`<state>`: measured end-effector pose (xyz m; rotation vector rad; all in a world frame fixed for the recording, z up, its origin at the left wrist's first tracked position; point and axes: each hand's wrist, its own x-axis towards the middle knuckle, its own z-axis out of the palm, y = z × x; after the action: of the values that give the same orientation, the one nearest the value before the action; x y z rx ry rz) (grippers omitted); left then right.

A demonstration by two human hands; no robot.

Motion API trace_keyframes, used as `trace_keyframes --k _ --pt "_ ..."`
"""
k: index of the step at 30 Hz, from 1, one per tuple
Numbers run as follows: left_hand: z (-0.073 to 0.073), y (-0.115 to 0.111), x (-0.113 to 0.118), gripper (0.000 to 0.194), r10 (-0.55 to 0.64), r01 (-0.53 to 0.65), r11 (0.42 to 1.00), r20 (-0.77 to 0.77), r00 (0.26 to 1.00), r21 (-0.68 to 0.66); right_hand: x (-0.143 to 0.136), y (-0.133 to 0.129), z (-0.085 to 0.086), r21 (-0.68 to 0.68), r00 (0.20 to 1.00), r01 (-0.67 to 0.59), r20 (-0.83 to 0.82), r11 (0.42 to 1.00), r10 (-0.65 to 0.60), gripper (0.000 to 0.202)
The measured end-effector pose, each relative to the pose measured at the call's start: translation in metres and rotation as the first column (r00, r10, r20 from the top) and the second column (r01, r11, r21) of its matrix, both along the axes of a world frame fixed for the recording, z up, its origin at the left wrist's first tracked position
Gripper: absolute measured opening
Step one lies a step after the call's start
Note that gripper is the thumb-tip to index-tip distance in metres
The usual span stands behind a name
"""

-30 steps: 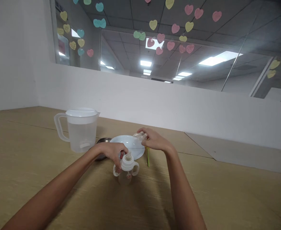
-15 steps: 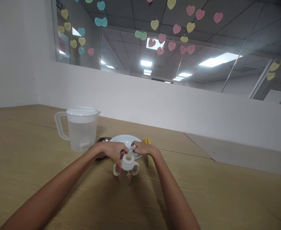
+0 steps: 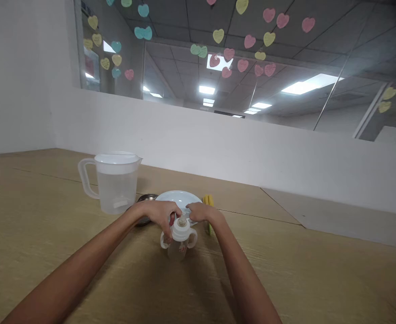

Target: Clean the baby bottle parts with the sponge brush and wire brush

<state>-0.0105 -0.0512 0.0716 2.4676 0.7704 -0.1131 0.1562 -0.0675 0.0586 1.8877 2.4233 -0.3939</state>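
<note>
A baby bottle (image 3: 178, 247) with a white collar, a clear teat and two side handles stands upright on the table. My left hand (image 3: 162, 216) is closed around its upper left side, thumb down by the collar. A small red patch shows between those fingers; I cannot make out what it is. Just behind the teat, my right hand (image 3: 200, 212) is closed with bent fingers over the near edge of a white plate (image 3: 177, 194). Its fingertips are partly hidden, so anything in them cannot be made out.
A clear lidded pitcher (image 3: 117, 189) stands at the left. A dark metal bowl (image 3: 147, 197) sits partly behind my left wrist. Something yellow and green (image 3: 208, 200) lies beside the plate, right of it. A white wall (image 3: 198, 139) with a window borders the table.
The fingers of my right hand have lowered and drawn closer together near the plate. My left hand stays at the bottle. The view has shifted slightly.
</note>
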Motion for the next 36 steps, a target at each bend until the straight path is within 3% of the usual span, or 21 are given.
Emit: trace_keyframes --k 5,8,11,15,20,27,32,36 --pt "-0.001 -0.001 -0.001 0.041 0.0 0.0 1.0 0.006 1.0 -0.001 0.014 -0.029 0.036 0.149 0.991 -0.025 -0.123 0.989 0.044 0.042" --pt "-0.002 -0.001 -0.002 0.04 0.001 -0.001 1.0 0.03 1.0 0.0 0.008 -0.05 0.05 0.146 0.982 -0.089 -0.152 0.985 0.111 0.04" --pt "-0.002 -0.001 -0.002 0.035 -0.023 0.023 1.0 0.043 0.999 -0.004 -0.01 -0.064 0.05 0.155 0.991 -0.086 -0.087 0.984 0.1 0.047" --pt "-0.002 0.0 -0.001 0.038 0.008 -0.008 0.999 0.0 1.0 0.052 -0.03 -0.067 0.041 0.226 0.997 -0.073 0.028 0.971 0.068 0.038" --pt "-0.002 -0.001 0.001 0.039 -0.003 0.003 0.998 -0.006 1.0 0.055 -0.03 -0.069 0.04 0.224 0.982 -0.173 0.121 0.959 0.148 0.027" --pt "-0.002 -0.001 0.0 0.022 -0.086 0.088 0.996 0.081 0.993 -0.026 -0.017 -0.065 0.046 0.151 0.927 -0.374 0.066 0.915 0.368 0.041" --pt "-0.005 0.0 0.002 0.032 -0.02 0.018 0.999 0.057 0.998 0.035 -0.011 -0.063 0.049 0.164 0.962 -0.243 -0.082 0.956 0.259 0.031" --pt "-0.006 0.001 0.002 0.032 -0.055 0.054 0.998 0.069 0.996 0.014 -0.012 -0.066 0.051 0.273 0.995 -0.081 -0.04 0.958 0.096 0.023"
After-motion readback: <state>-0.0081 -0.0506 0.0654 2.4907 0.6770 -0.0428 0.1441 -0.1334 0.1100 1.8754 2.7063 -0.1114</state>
